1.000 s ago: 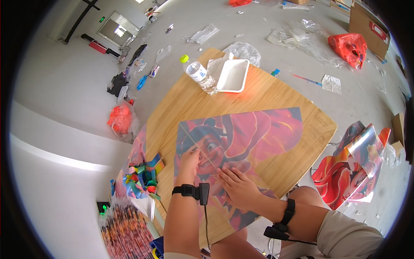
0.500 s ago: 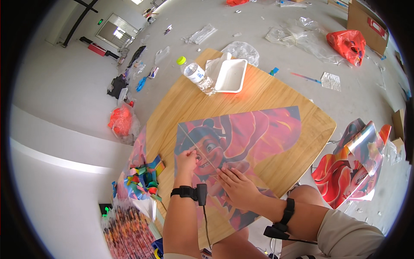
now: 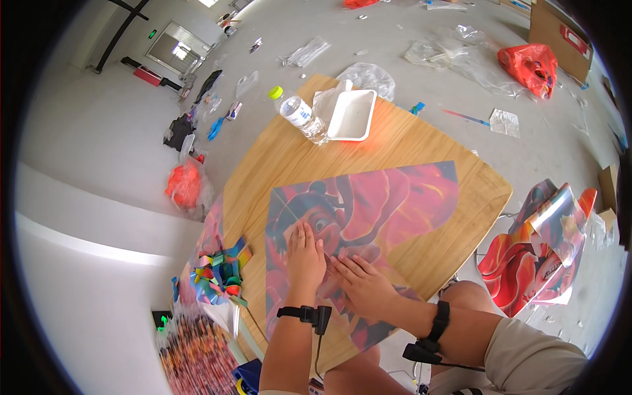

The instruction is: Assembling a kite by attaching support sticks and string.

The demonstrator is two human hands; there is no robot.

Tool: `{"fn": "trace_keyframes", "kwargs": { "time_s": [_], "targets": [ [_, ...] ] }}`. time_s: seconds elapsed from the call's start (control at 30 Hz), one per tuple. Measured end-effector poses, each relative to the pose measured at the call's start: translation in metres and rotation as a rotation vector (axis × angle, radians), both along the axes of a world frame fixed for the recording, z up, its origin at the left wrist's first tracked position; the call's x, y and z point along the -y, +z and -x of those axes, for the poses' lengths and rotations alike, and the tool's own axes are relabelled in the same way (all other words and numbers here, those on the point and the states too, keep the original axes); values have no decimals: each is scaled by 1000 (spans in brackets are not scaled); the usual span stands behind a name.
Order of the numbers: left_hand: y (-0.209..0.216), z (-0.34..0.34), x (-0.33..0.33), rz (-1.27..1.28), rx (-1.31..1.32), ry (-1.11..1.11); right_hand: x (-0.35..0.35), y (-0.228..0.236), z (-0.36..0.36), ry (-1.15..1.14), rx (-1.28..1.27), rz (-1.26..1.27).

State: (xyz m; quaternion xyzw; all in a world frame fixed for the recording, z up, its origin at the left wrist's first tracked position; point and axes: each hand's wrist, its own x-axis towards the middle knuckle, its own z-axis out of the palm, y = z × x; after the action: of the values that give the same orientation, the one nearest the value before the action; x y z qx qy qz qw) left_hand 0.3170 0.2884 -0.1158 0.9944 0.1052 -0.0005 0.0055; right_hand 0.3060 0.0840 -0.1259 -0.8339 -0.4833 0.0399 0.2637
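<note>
A glossy, see-through printed sheet (image 3: pixel 401 197) with a cartoon figure in red and purple lies flat on the wooden table. My left hand (image 3: pixel 305 260) rests palm down over the figure's face, its fingers stretched out and close together. Beside it, my right hand (image 3: pixel 361 284) also lies flat on the sheet, fingers extended. A thin pale line runs slantwise from the sheet's upper left corner and disappears under my left hand. I cannot make out whether it is a rod or a crease. Neither hand grasps anything visible.
On the far part of the table (image 3: pixel 415 135) stand a water bottle (image 3: pixel 299 114) and a white tray (image 3: pixel 353 116). Coloured strips (image 3: pixel 220 273) are heaped at its left edge, above a stack of prints (image 3: pixel 204 352). Rolled red prints (image 3: pixel 536 253) lie right; plastic litters the floor.
My left hand has gone from curled fingers at the pale line to lying flat, slightly to the right, now covering much of the line and face. My right hand has stayed in place.
</note>
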Motion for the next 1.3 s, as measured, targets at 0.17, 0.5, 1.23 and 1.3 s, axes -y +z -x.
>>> {"fn": "trace_keyframes", "kwargs": {
  "time_s": [0.17,0.5,1.23,1.3],
  "targets": [
    [-26,8,-4,-7,96,-19,1,-4,0,-13,-6,-55],
    [-24,16,3,41,88,108,9,-6,3,-15,-7,-43],
    [-38,136,134,-2,162,153,111,9,35,350,-129,422],
    [-35,154,152,57,146,64,143,-7,50,357,-253,378]
  ]
}}
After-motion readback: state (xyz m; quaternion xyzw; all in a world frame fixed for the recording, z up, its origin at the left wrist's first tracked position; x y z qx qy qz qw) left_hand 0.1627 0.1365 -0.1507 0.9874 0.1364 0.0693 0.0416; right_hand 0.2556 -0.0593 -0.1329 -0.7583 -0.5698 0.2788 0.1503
